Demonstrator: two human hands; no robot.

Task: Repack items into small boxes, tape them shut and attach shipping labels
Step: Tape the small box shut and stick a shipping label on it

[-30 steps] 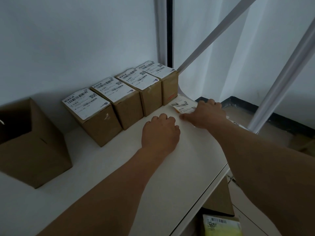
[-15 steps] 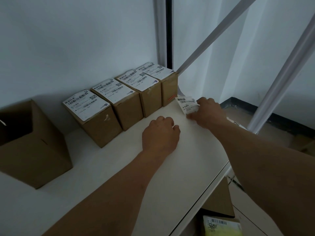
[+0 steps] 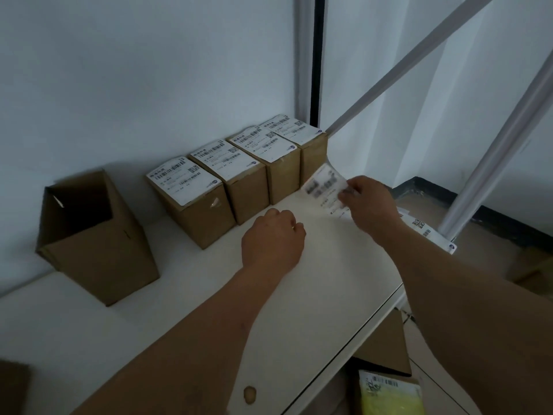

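Note:
Several small brown boxes [image 3: 191,202] with white shipping labels on top stand in a row along the back wall of the white table [image 3: 299,295]. My right hand [image 3: 366,202] pinches a loose shipping label [image 3: 324,187] and holds it lifted off the table beside the rightmost box [image 3: 311,157]. My left hand [image 3: 272,239] rests on the table as a loose fist in front of the row, holding nothing. A strip of label backing [image 3: 425,232] lies past my right wrist at the table's right end.
An open, larger cardboard box [image 3: 98,244] stands at the left against the wall. White shelf posts [image 3: 493,154] rise at the right. Below the table edge sit a flat carton [image 3: 386,345] and a yellow packet [image 3: 389,396].
My right hand has lifted the label off the table and raised it, turning it upright. My left hand has stayed in place on the table.

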